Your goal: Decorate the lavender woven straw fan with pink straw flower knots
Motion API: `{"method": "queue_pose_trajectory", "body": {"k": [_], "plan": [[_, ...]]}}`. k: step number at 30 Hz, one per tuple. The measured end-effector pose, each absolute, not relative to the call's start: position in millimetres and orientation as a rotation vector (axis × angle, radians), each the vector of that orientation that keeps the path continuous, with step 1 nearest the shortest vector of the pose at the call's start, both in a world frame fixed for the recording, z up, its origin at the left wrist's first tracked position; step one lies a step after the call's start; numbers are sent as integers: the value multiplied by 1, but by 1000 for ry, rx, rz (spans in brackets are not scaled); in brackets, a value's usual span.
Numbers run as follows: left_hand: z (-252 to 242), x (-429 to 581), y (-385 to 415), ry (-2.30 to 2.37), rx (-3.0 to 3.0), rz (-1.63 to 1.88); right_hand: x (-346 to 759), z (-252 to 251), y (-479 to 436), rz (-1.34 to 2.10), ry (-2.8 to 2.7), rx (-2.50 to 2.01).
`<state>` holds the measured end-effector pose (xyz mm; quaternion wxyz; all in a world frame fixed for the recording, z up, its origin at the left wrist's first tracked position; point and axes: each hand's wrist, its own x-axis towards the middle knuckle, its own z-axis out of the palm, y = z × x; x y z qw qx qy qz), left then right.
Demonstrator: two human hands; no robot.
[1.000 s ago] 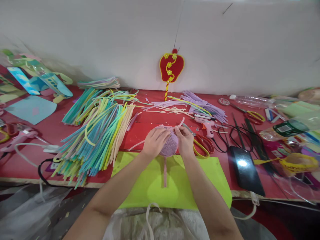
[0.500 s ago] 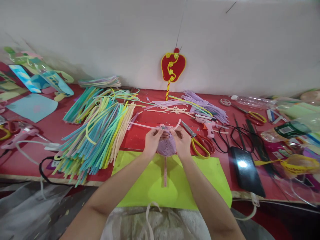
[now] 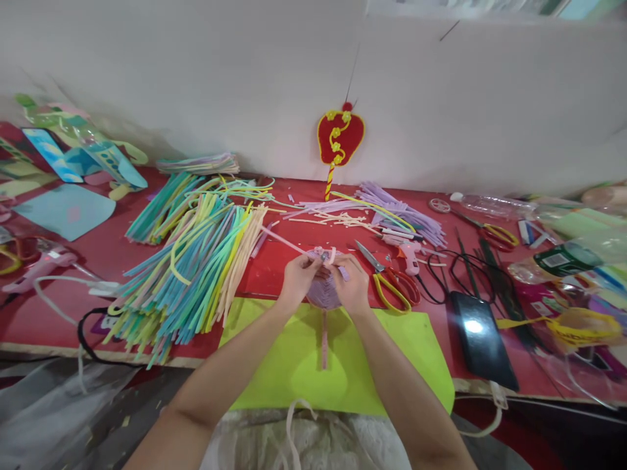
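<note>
Over the yellow-green sheet (image 3: 264,365), a small purple fan (image 3: 324,295) made of pipe cleaners hangs between my hands, its pink stem pointing down towards me. A pink pipe cleaner (image 3: 287,241) runs from the fan's top edge out to the left, and its other end curls up in a small loop at the top. My left hand (image 3: 296,282) is closed in a pinch at the top left of the fan, beside the pink strand. With thumb and fingers bent together, my right hand (image 3: 351,284) pinches the pink strand's end at the top right. The fingertips partly hide the joint.
Bundles of coloured pipe cleaners (image 3: 186,274) lie to the left. Scissors (image 3: 389,284) and a pink glue gun (image 3: 410,258) rest right of my hands. A red fan (image 3: 341,140) stands by the wall. A black phone (image 3: 482,339) and bottles (image 3: 563,260) are further right.
The pink strand's right end, which stuck out to the upper right, now curls over the fan's top. My right hand has shifted slightly left and turned. The view has tilted slightly.
</note>
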<state>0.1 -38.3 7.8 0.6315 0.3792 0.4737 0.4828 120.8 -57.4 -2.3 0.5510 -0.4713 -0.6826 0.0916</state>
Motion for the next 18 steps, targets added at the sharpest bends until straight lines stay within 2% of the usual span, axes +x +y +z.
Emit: {"method": "queue_pose_trajectory", "body": {"k": [7,18], "plan": [[10,-6,-42,1239,1395,1175,120,-3,-56,301,-1590,-1153],[-7,-8,-38,1215,2079,1059,127,-9,-48,889,-1269,-1177]]}}
